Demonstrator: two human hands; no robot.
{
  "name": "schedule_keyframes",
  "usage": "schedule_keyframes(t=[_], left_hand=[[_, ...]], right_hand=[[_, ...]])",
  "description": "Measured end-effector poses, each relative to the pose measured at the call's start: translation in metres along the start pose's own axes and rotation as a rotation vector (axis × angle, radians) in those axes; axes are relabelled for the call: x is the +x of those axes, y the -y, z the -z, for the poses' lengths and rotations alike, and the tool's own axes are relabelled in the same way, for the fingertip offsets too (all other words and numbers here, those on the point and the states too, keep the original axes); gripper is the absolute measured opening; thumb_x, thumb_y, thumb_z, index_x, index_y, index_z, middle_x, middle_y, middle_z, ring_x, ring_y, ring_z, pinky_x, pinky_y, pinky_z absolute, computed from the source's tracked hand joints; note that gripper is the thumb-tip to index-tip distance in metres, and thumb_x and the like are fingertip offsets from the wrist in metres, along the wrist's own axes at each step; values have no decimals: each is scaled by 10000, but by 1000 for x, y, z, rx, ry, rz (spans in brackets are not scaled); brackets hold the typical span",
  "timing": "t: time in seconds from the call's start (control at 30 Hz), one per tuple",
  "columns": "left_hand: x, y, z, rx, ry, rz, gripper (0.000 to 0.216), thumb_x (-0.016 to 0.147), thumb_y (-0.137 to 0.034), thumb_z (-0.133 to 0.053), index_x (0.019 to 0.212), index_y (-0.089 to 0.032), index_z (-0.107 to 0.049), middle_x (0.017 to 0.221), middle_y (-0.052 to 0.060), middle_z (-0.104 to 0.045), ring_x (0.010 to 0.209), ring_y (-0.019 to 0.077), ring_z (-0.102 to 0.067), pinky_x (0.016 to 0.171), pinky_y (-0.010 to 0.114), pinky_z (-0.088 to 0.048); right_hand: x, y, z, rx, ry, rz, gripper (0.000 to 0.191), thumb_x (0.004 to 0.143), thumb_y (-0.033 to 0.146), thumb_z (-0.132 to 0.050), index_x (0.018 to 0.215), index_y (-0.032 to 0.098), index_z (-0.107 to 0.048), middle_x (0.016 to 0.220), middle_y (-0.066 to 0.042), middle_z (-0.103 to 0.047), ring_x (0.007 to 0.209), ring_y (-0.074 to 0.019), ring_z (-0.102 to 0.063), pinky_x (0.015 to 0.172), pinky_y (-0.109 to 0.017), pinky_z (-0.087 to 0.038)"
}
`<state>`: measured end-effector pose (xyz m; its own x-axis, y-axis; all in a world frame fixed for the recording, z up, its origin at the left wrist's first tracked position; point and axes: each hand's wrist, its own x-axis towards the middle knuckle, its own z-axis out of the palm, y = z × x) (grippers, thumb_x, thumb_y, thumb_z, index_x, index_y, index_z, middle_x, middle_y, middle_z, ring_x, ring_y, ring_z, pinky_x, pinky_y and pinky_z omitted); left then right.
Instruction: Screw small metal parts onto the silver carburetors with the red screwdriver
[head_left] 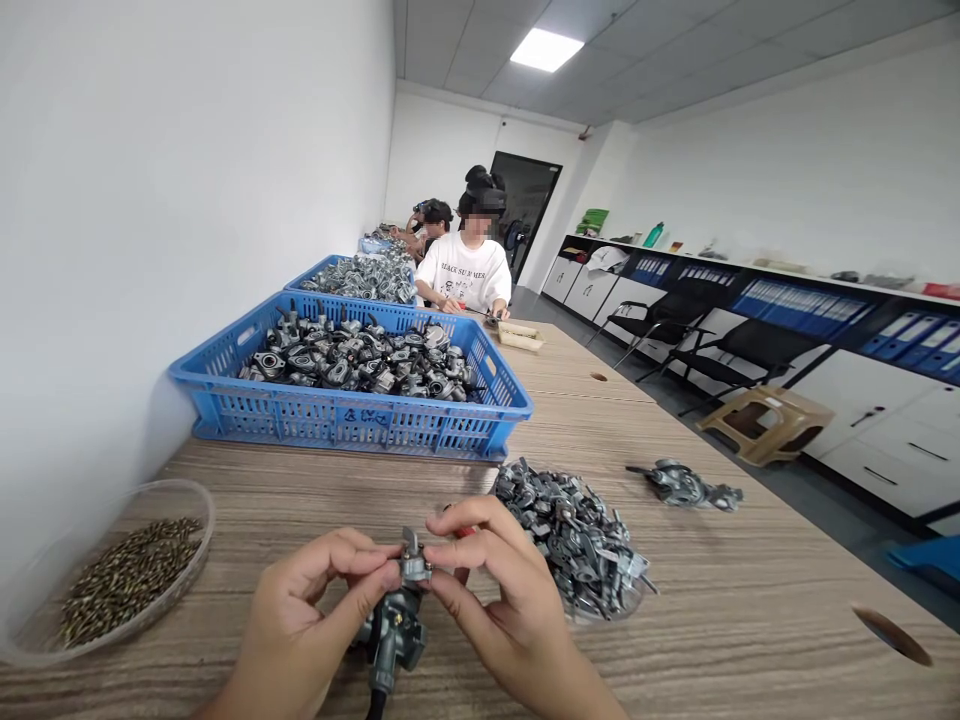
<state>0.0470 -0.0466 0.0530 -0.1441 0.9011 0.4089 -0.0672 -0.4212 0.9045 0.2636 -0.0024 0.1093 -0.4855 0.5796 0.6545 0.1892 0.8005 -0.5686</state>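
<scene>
My left hand point(315, 610) grips a grey metal carburetor-like part point(396, 625) held upright low over the wooden table point(750, 620). My right hand point(499, 590) pinches a small silver fitting point(414, 565) sitting on top of that part; a bit of red shows behind its fingers. Both hands are closed around the pieces. Just right of my hands lies a pile of small silver metal pieces point(577, 535). A clear bowl of small dark screws point(124, 580) stands at the left.
A blue crate full of metal parts point(352, 385) stands behind my hands, a second one point(360, 278) farther back. One assembled part point(686, 485) lies at the right. Two people sit working at the table's far end. Chairs, a stool and cabinets line the right wall.
</scene>
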Motion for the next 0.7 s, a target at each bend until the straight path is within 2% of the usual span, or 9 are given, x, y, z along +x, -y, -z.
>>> schedule_keyframes(t=[0.13, 0.33, 0.47, 0.6, 0.63, 0.7], left_hand=[[0, 3, -1, -80, 12, 53, 118, 985, -282, -843, 909, -193, -845, 855, 48, -828, 816, 177, -826, 754, 207, -692], [1, 4, -1, -101, 15, 71, 123, 967, -283, -864, 893, -185, -856, 846, 56, -839, 805, 189, -836, 756, 221, -703], [-1, 6, 1, -116, 6, 88, 86, 949, -276, -881, 916, -198, -877, 946, 82, -879, 921, 226, -866, 841, 254, -718], [1, 4, 3, -126, 7, 111, 54, 919, -268, -906, 905, -216, -901, 1100, 112, -891, 1035, 265, -867, 928, 305, -717], [2, 4, 4, -117, 3, 120, 51, 908, -267, -914, 892, -219, -904, 1178, 120, -879, 1046, 267, -865, 904, 291, -720], [7, 2, 6, -106, 4, 151, 49, 892, -275, -923, 889, -228, -909, 1248, 121, -856, 950, 242, -875, 713, 206, -713]], right_hand=[[-1, -3, 0, 5, 12, 10, 278, 991, 60, -746, 1183, 261, -733, 1218, -75, -766, 1105, -196, -756, 1003, -337, -627], [-2, -6, -3, 39, 6, 26, 261, 988, 60, -750, 1159, 256, -725, 1164, -66, -792, 1044, -192, -770, 1030, -369, -618], [-5, -8, -4, -5, 2, 66, 278, 982, 40, -733, 1172, 241, -711, 1152, -68, -784, 1053, -191, -764, 1101, -405, -590], [-8, -8, -1, -108, 3, 181, 333, 965, -7, -697, 1218, 211, -684, 1178, -93, -772, 1084, -200, -767, 1144, -437, -577], [-8, -9, 0, -125, -2, 204, 341, 960, -15, -692, 1222, 203, -680, 1181, -100, -769, 1084, -201, -767, 1131, -430, -590], [-8, -9, 2, -143, -22, 236, 347, 950, -29, -687, 1219, 190, -678, 1181, -111, -763, 1079, -199, -765, 1082, -400, -624]])
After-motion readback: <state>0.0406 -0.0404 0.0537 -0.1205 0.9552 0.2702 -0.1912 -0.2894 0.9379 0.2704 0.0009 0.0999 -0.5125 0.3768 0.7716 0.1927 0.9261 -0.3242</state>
